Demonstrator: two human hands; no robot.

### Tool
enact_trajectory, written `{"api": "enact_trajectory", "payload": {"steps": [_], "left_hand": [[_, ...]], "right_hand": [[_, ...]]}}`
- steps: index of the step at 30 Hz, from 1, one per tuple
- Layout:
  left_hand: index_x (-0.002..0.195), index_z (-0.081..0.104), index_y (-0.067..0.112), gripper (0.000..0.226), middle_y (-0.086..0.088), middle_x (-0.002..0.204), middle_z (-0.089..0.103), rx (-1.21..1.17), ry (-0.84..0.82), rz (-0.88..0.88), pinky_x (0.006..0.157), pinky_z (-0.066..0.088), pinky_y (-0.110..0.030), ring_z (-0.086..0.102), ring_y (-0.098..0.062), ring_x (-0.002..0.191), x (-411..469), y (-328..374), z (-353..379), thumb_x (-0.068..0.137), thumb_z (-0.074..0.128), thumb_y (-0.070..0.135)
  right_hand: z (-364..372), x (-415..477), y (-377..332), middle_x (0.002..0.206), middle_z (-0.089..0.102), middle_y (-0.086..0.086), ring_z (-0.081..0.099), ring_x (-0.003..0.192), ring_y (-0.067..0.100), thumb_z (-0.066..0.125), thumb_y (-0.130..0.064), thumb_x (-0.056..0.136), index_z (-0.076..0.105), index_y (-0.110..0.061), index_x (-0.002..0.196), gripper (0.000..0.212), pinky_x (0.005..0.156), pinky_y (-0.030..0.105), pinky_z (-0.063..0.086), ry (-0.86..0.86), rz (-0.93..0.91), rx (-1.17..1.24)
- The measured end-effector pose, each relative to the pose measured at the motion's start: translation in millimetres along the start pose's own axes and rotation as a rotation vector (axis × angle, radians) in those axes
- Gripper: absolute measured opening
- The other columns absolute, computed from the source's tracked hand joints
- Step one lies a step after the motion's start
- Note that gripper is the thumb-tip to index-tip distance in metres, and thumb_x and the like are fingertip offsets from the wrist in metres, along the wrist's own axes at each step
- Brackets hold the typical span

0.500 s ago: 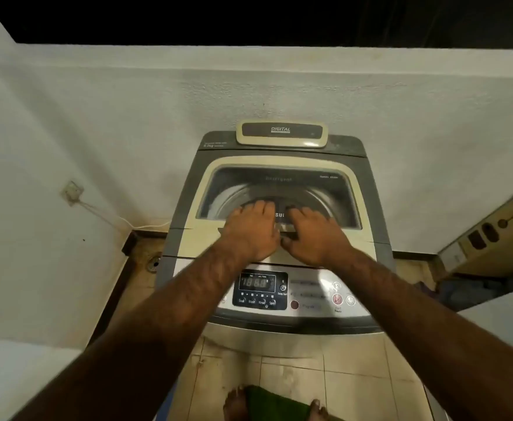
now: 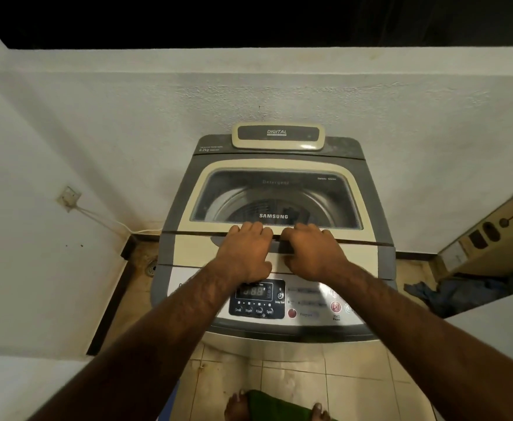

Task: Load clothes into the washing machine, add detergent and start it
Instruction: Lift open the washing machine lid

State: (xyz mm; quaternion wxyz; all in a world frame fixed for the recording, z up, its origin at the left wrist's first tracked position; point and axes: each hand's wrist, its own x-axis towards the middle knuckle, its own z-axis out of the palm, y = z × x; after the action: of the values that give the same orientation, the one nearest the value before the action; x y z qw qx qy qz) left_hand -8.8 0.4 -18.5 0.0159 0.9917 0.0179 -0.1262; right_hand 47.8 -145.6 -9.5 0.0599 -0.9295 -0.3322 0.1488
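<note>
A grey and cream top-loading washing machine [image 2: 176,208] stands against the white wall. Its lid [image 2: 276,165], with a dark glass window, lies flat and the steel drum shows through it. My left hand [image 2: 244,250] and my right hand [image 2: 311,253] rest side by side on the grey lid handle [image 2: 279,246] at the lid's front edge, fingers curled over it. Below my wrists is the control panel [image 2: 310,305] with a lit display, a red program button and a start button. No clothes show inside the drum.
A pile of blue clothes [image 2: 461,291] lies on the floor at the right, beside a cardboard box [image 2: 492,232]. A wall socket [image 2: 68,197] with a white cable is at the left. A floor drain [image 2: 151,267] sits left of the machine. My feet stand on a green mat [image 2: 276,405].
Both hands have slid back from the lid's window toward me, onto the handle at the front edge. The SAMSUNG lettering on the glass has become uncovered.
</note>
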Motion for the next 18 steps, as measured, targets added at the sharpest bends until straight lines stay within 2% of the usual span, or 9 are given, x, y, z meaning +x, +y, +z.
{"api": "enact_trajectory", "payload": {"steps": [4, 12, 18], "left_hand": [[0.130, 0.051, 0.020, 0.048, -0.002, 0.135, 0.051, 0.008, 0.094, -0.004, 0.109, 0.033, -0.043, 0.045, -0.022, 0.128, -9.4, -0.7, -17.1, 0.090, 0.065, 0.042], [0.125, 0.054, 0.022, 0.046, 0.001, 0.129, 0.052, 0.017, 0.298, -0.055, 0.109, 0.034, -0.040, 0.046, -0.020, 0.125, -10.1, 0.2, -94.8, 0.087, 0.070, 0.041], [0.128, 0.053, 0.022, 0.048, 0.000, 0.132, 0.051, 0.046, 0.430, -0.087, 0.111, 0.033, -0.041, 0.045, -0.020, 0.127, 15.3, -9.9, -143.0, 0.087, 0.070, 0.040]], "right_hand": [[-20.1, -6.7, 1.2, 0.125, 0.063, 0.005, 0.055, 0.119, 0.027, 0.066, -0.022, 0.087, 0.059, -0.023, 0.129, 0.043, 0.098, 0.043, 0.045, 0.074, -0.071, -0.037], [-93.3, -3.3, 1.5, 0.119, 0.064, 0.000, 0.056, 0.115, 0.023, 0.070, -0.026, 0.088, 0.062, -0.025, 0.122, 0.036, 0.098, 0.043, 0.047, 0.296, -0.160, -0.041], [-142.4, 20.2, -2.0, 0.121, 0.064, 0.000, 0.056, 0.117, 0.024, 0.071, -0.023, 0.085, 0.064, -0.026, 0.123, 0.039, 0.099, 0.044, 0.045, 0.421, -0.135, -0.075]]}}
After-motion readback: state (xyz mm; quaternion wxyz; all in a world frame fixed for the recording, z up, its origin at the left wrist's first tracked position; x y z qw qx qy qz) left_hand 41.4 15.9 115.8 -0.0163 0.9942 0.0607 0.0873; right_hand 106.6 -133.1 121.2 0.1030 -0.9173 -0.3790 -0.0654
